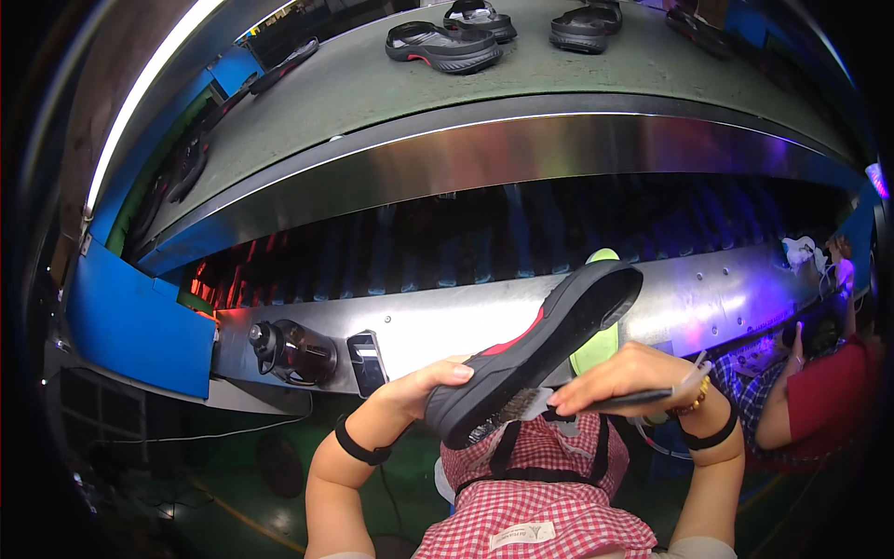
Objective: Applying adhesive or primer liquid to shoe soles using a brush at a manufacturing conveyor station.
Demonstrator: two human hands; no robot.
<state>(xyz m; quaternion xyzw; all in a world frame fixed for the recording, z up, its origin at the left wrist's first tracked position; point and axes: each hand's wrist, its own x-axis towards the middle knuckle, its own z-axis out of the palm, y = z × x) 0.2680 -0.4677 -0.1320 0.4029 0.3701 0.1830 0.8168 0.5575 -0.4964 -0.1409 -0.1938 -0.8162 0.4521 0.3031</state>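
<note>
A black shoe sole (pixel 573 307) with a red accent is tilted in front of me, its hollow inner side turned toward my right. My left hand (pixel 421 384) grips it near its lower end, thumb over the outer side wall. In my right hand (pixel 626 374) is a brush (pixel 523 402) with a dark handle and pale bristles. Its bristles touch the inner side of the sole at the lower end, where the surface looks wet and shiny. A light green object (pixel 596 350) lies behind the sole, which hides its middle.
On the metal ledge (pixel 433 321) stand a dark jug (pixel 303 354) and a phone (pixel 367 361). Beyond is a green conveyor belt (pixel 326 112) carrying several soles (pixel 445 47). A blue panel (pixel 140 321) bounds the left; a person in red (pixel 833 396) sits at the right.
</note>
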